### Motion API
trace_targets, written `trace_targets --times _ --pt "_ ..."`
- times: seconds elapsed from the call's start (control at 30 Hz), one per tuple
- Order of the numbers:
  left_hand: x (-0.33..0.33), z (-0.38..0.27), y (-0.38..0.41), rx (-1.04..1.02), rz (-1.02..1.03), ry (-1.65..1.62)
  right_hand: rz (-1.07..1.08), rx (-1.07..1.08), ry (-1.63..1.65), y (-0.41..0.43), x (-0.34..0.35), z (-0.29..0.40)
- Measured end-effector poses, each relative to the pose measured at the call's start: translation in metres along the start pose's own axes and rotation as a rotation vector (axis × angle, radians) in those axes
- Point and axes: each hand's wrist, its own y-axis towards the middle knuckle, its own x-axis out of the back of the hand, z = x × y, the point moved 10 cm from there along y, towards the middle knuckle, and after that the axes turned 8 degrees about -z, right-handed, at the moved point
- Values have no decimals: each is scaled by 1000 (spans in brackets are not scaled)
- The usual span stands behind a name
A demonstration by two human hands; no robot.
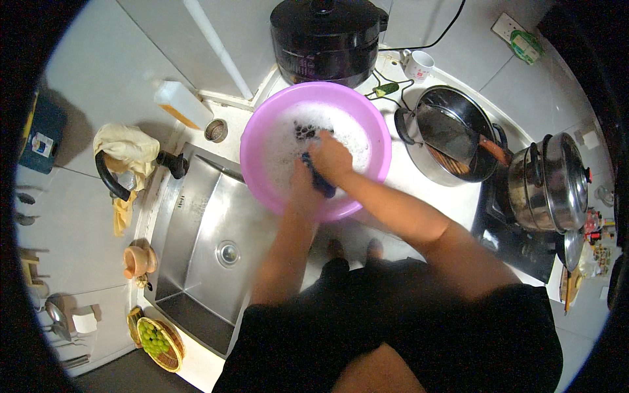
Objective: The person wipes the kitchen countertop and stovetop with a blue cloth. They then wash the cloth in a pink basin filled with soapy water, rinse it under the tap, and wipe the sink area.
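A pink-purple plastic basin [253, 152] filled with foamy, sudsy water stands in front of me, on the counter beside the sink. Both my hands are inside it, over the suds. My right hand [332, 156] grips a wet, dark blue cloth [322, 185]. Close against it, my left hand [301, 179] holds the same cloth from the left, its fingers partly hidden and blurred. Dark fabric [305, 130] also shows through the bubbles just beyond my hands; whether it is the same piece, I cannot tell.
A stainless steel sink [206, 236] lies left, its faucet draped with a yellowish cloth [125, 142]. Behind the basin sits a black cooker [324, 44]. To the right, a cleaver [444, 132] rests across a metal pot [432, 164], near a lidded steamer pot [565, 182].
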Motion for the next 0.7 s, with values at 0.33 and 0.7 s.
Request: trace_targets --times 0.33,0.7 --pt "6 -28 -21 52 155 -20 46 599 214 -108 11 79" --pt "-10 -10 -19 81 424 15 -51 359 246 -72 7 32"
